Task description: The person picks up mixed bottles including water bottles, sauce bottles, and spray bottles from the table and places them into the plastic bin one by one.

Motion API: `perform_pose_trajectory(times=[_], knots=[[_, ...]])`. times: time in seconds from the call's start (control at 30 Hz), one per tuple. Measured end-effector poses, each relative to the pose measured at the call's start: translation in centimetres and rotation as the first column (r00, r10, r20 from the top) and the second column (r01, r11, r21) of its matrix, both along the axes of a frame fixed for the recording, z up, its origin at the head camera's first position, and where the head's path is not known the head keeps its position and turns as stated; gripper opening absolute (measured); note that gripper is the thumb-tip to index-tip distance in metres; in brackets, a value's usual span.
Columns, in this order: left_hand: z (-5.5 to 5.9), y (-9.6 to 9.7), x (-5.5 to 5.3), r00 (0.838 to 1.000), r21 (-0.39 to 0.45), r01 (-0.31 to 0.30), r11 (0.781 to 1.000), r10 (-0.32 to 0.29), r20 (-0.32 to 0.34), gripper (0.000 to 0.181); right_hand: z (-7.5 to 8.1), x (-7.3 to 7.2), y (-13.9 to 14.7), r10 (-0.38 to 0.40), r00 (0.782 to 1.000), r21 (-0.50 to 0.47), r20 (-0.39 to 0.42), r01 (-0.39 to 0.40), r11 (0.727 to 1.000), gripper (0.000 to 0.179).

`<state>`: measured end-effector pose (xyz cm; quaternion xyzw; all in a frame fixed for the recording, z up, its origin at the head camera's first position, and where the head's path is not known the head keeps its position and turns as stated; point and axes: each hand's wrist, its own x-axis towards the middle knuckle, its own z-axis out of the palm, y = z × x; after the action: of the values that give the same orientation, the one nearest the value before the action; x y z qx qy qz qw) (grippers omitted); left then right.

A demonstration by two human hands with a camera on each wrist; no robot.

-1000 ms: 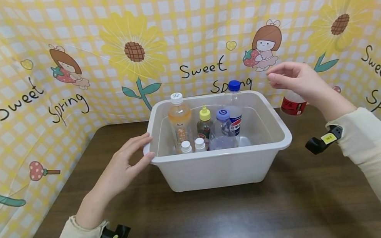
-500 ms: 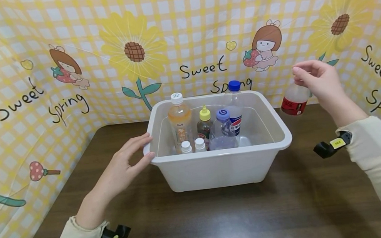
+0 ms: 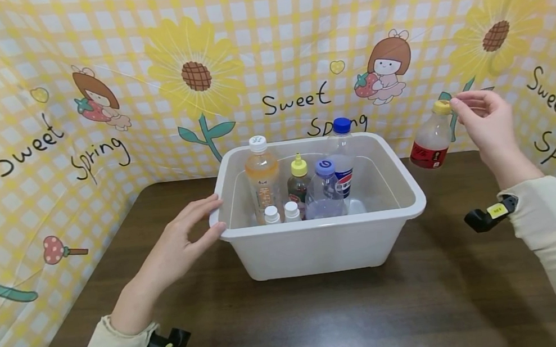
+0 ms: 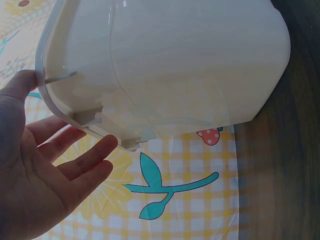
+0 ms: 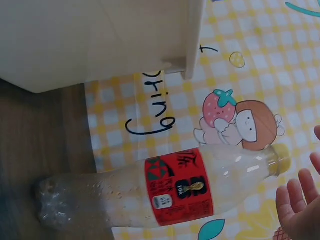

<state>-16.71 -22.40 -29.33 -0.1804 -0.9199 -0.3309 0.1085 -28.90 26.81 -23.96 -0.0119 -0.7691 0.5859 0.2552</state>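
Observation:
My left hand (image 3: 176, 243) rests at the left corner of a white plastic bin (image 3: 316, 248), its fingers fairly straight and touching the rim. In the left wrist view the thumb (image 4: 22, 85) lies at the rim and the other fingers spread under it. A clear soda bottle (image 3: 429, 146) with a red label and yellow cap stands upright on the table right of the bin. My right hand (image 3: 488, 123) is beside its cap, fingers loosely bent. The right wrist view shows the fingers apart from the bottle (image 5: 180, 187).
Inside the bin stand an orange drink bottle (image 3: 263, 178), a yellow-topped squeeze bottle (image 3: 300, 179), a Pepsi bottle (image 3: 343, 155), a purple-capped bottle (image 3: 324, 194) and two small white-capped bottles (image 3: 272, 213). A yellow checked cloth (image 3: 264, 45) hangs behind the wooden table (image 3: 294, 324).
My right hand has moved right, from the left of the soda bottle's top, across its cap, to the cap's right side. The left hand and the bin have stayed put.

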Motion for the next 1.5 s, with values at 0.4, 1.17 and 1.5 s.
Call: perform_pose_trajectory(times=[0.4, 1.17, 1.5], knots=[[0.0, 0.0, -0.1, 1.0, 0.005, 0.006, 1.0, -0.006, -0.019, 0.049, -1.5, -0.9, 0.1, -0.08, 0.99, 0.074, 0.12, 0.071, 0.995, 0.016], [-0.2, 0.0, -0.1, 1.0, 0.01, 0.006, 1.0, -0.006, -0.012, 0.049, -2.8, -2.3, -0.8, -0.047, 0.947, 0.15, 0.318, -0.001, 0.989, 0.082], [-0.2, -0.1, 0.0, 1.0, 0.01, 0.008, 1.0, -0.008, -0.018, 0.049, -2.6, -2.4, -0.9, -0.096, 0.964, 0.184, 0.247, 0.051, 0.982, 0.04]])
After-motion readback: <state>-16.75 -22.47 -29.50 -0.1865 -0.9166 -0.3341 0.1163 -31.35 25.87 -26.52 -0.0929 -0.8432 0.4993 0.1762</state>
